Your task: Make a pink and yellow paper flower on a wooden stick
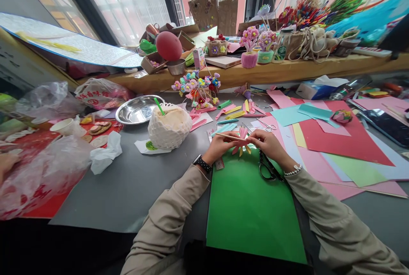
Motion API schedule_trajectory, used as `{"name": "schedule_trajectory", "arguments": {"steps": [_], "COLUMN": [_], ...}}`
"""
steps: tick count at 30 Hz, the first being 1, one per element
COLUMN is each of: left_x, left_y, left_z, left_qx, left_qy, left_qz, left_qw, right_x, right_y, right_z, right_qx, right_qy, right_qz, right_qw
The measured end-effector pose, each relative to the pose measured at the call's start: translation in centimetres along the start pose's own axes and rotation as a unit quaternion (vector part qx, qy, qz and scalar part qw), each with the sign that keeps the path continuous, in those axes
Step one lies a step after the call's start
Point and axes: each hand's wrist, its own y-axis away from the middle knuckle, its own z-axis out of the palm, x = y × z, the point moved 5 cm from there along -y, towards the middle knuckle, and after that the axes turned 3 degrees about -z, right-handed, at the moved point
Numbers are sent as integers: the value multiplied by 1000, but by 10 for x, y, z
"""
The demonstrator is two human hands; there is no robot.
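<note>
Above the top of a green sheet [252, 211], a pink and yellow paper flower [243, 142] with strip-like petals is between my two hands. My left hand [220, 148] is closed, with a thin pale stick [227, 137] lying across its fingers towards the flower. Fingers of my right hand [266, 143] pinch the flower's right side. Black-handled scissors [267, 169] lie on the sheet just below my right hand. Behind the flower are folded strips of pink, yellow and teal paper [234, 111]. The exact fingertip contact is too small to make out.
Coloured paper sheets [348, 138] and a phone [388, 125] lie to the right. To the left stand a netted coconut [171, 128] with a green straw and a metal plate [139, 111]. Plastic bags [51, 168] and part of another person's hand [6, 162] are at far left.
</note>
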Motion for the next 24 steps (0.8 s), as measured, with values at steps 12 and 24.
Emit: {"name": "schedule_trajectory", "arguments": {"steps": [12, 24], "left_x": [-5, 1], "left_y": [-1, -3], "left_z": [5, -34], "left_qx": [-33, 199], "left_qy": [68, 114], "left_qz": [-40, 16], "left_qw": [996, 973], "right_x": [6, 5], "right_y": [1, 1], "right_z": [4, 8], "right_qx": [-8, 2], "right_qy": [4, 23], "right_qz": [44, 19], "right_qw": [999, 1000]}}
